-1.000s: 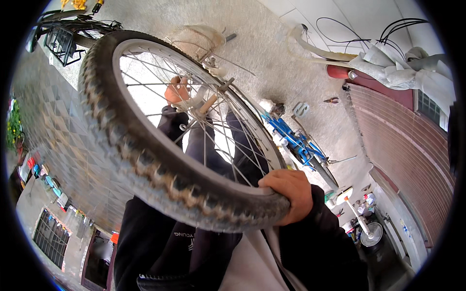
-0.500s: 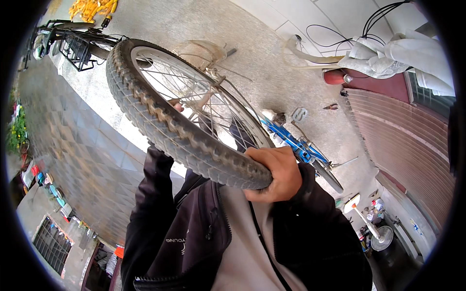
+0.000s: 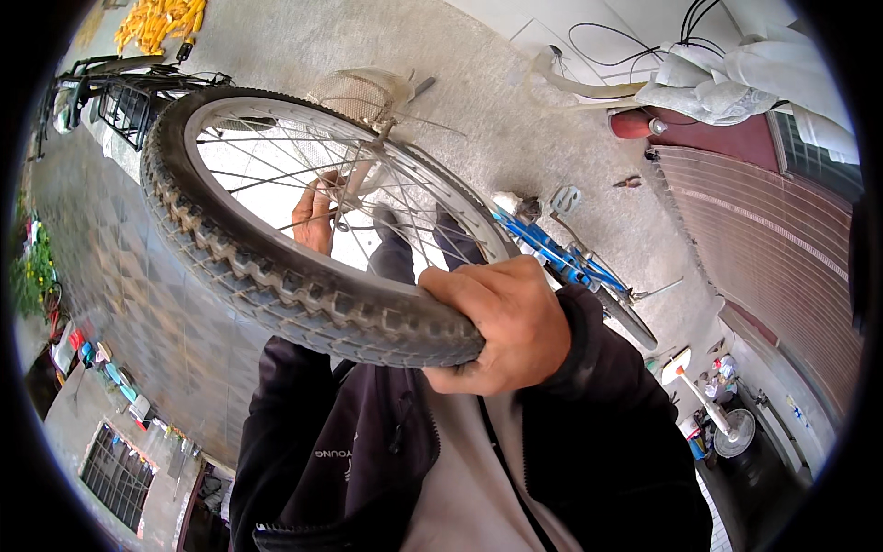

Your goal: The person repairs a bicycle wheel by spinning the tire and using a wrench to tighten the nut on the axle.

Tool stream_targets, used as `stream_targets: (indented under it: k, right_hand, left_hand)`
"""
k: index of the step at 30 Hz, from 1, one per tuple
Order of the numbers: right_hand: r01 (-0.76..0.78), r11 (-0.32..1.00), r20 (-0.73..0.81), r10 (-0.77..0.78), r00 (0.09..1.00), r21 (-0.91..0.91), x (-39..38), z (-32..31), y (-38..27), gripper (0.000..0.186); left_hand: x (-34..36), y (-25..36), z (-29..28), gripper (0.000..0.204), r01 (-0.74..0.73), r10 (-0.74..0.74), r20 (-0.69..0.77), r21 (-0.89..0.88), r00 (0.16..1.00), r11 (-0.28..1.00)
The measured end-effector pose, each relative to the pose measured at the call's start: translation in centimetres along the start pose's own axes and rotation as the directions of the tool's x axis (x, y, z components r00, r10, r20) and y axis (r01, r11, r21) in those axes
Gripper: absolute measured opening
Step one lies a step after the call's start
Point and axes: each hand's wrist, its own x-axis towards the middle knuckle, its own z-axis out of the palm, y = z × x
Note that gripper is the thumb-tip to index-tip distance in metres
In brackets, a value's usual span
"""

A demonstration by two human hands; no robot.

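A bicycle wheel with a knobby dark tyre (image 3: 276, 285) and silver spokes is held up tilted before my chest. My right hand (image 3: 506, 317) is closed round the tyre at its near right side, thumb underneath and fingers over the rim. Through the spokes my left hand (image 3: 315, 216) shows on the wheel's far side, its fingertips pinched at the hub (image 3: 354, 184). The tyre hides my left wrist. Beyond the wheel, to the right, a blue bicycle frame (image 3: 561, 253) rests on the concrete floor.
Pliers (image 3: 628, 182) lie on the floor near a pedal (image 3: 566, 200). A mesh basket (image 3: 354, 92) is behind the wheel. A dark bicycle with a rack (image 3: 124, 110) stands at the far left, near yellow corn cobs (image 3: 158, 26). A red cylinder (image 3: 635, 124) sits by the wall.
The wheel has swung left and toward me, with my right hand moving along on the tyre. My left hand, mostly hidden before, now shows through the spokes at the hub.
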Motion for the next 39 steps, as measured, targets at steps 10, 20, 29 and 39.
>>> stream_targets:
  k: [10,20,29,39]
  right_hand:
    - [-0.003,1.000,0.055,0.004,0.998,-0.022,1.5,-0.4,-0.8,0.045]
    - [0.035,0.997,0.020,-0.036,0.999,0.063,1.0,-0.4,0.1,0.062]
    - [0.033,0.991,0.094,-0.045,0.995,0.128,0.8,-0.9,0.9,0.068]
    - [0.060,0.991,0.166,-0.079,0.983,0.117,1.4,-2.2,0.7,0.069]
  left_hand:
    - [-0.5,-1.1,-0.1,0.040,-0.005,0.004,-0.017,-0.083,1.000,0.997]
    - [-2.5,0.7,0.7,0.047,-0.162,0.166,0.059,-0.060,0.984,0.985]
    - [-6.1,2.0,2.4,0.057,-0.078,0.078,0.004,-0.070,0.997,0.994]
    - [-6.6,1.7,3.3,0.031,-0.164,0.285,-0.101,0.620,0.953,0.767]
